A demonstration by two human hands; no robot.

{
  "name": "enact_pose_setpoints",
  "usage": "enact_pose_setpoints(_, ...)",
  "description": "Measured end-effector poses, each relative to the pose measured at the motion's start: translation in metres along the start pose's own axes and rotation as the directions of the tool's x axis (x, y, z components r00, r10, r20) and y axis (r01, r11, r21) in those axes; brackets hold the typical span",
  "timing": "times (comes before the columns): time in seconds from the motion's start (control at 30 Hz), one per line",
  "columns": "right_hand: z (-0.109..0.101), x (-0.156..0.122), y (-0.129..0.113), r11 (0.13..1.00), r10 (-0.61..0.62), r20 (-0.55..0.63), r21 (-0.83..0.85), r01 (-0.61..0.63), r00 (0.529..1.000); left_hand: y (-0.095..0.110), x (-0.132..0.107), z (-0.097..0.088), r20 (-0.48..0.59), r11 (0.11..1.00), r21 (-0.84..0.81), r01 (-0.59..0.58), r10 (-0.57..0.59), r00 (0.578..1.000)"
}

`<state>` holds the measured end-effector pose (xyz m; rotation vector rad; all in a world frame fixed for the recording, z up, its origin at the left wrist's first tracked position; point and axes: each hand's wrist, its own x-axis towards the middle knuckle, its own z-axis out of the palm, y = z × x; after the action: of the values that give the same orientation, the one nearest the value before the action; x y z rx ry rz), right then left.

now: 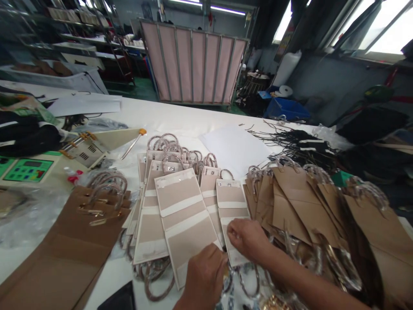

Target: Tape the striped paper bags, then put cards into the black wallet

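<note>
Several flat beige paper bags with white bands and clear loop handles lie fanned on the white table (167, 116). My left hand (204, 275) rests, fingers curled, on the lower edge of the top beige bag (184, 217). My right hand (247, 239) is closed in a pinch on the lower part of a neighbouring beige bag (231, 206). To the right lies a heap of brown kraft bags (290, 202) with clear handles.
A flat stack of brown bags (64, 254) lies at the left. A machine with a green control panel (27, 170) stands at the far left. A white sheet (235, 148) and black cords (300, 144) lie further back. A pink screen (193, 64) stands behind the table.
</note>
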<state>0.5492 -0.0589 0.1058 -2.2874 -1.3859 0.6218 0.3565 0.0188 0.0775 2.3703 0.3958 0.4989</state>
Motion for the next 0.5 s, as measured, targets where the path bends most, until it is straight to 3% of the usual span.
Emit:
enact_pose_setpoints(0.03,0.001,0.017,0.015,0.995,0.058,-0.025,0.083,-0.055,0.998,-0.003,0.0,0.004,0.003,0.999,-0.034,0.018,-0.018,1.0)
enact_pose_setpoints(0.1,-0.001,0.057,0.049,0.923,0.204,-0.024,0.339,-0.184,0.979,-0.011,0.001,0.011,0.03,0.967,-0.174,0.184,-0.182,0.983)
enact_pose_setpoints(0.17,-0.002,0.099,0.085,0.811,0.336,-0.01,0.512,-0.284,0.942,-0.024,0.002,0.016,0.07,0.843,-0.336,0.42,-0.422,0.904)
enact_pose_setpoints(0.23,-0.001,0.138,0.117,0.772,0.406,-0.03,0.546,-0.326,0.913,-0.042,0.003,0.018,0.084,0.704,-0.44,0.557,-0.586,0.806)
enact_pose_setpoints(0.4,0.021,0.198,0.168,0.77,0.444,-0.021,0.521,-0.369,0.896,-0.085,-0.002,0.028,0.199,0.53,-0.491,0.691,-0.705,0.681)
enact_pose_setpoints(0.5,0.036,0.214,0.188,0.802,0.407,-0.016,0.484,-0.349,0.913,-0.099,-0.01,0.038,0.259,0.489,-0.501,0.714,-0.703,0.663)
